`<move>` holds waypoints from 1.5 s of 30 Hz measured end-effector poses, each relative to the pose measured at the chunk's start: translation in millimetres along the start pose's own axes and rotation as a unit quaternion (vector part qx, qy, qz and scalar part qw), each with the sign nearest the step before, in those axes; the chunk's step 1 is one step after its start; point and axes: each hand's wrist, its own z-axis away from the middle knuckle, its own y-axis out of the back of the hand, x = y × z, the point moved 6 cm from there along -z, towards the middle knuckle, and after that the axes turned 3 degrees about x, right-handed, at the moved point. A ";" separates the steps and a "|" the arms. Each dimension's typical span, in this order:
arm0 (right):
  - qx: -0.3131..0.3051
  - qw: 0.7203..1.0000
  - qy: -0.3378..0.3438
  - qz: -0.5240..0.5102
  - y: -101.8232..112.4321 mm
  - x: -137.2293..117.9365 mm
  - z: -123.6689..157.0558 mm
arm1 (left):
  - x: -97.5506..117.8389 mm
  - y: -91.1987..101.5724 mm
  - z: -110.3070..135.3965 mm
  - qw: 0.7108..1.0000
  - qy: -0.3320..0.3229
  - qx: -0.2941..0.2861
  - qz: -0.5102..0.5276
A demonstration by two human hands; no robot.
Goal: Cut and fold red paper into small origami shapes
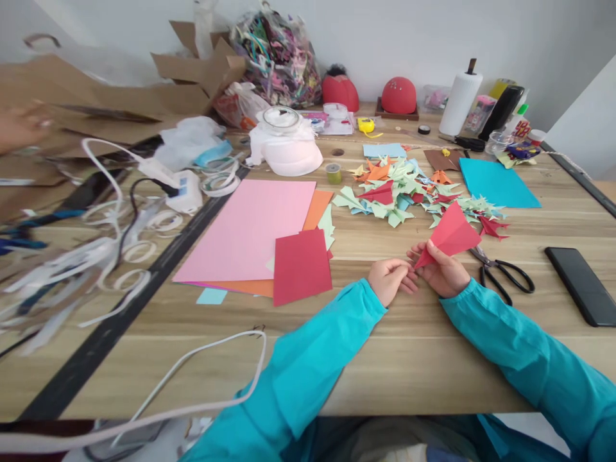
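Note:
My right hand (445,269) pinches a folded red paper (455,232) between thumb and fingers, its wide end fanned upward. At the narrow lower tip of that paper, my left hand (389,280) is closed in a pinch; the contact itself is partly hidden by the fingers. Just beyond the paper lies a heap of small folded paper shapes (397,204) in green, red, orange and blue. Black-handled scissors (500,269) rest on the table right beside my right wrist. To the left of my hands, flat red sheets (302,266) overlap a large pink sheet (255,224).
A black phone (584,285) lies at the right, and a blue sheet (499,183) farther back. White cables (115,256) and a power adapter (185,192) crowd the left. Behind stand a cardboard box (144,90) and a white roll (461,102). Another person's hand (22,125) shows at far left.

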 end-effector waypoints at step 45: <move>0.040 0.999 -0.009 -0.021 2.5 1.0 2.2 | 19.6 27.4 -9.8 0.987 -0.117 0.085 0.064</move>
